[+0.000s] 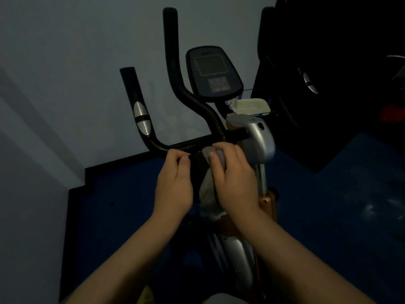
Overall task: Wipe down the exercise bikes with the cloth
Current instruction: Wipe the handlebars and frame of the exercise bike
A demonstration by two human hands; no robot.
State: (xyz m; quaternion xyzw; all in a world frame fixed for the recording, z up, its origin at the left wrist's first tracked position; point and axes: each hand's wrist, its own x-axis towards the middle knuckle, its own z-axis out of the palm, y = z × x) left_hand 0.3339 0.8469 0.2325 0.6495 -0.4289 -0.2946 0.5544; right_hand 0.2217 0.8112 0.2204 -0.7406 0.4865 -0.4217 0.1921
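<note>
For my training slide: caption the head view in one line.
Right hand presses a grey cloth on the exercise bike's black handlebar while the left hand grips the bar beside it.

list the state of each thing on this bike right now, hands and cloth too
left hand: closed on the handlebar, bare
right hand: pressing the cloth to the bar
grey cloth: bunched, draped over the handlebar, tail hanging down
black handlebar: upright prongs, foam cover intact
console screen: dark, apparently off
silver pulse sensor: uncovered
</note>
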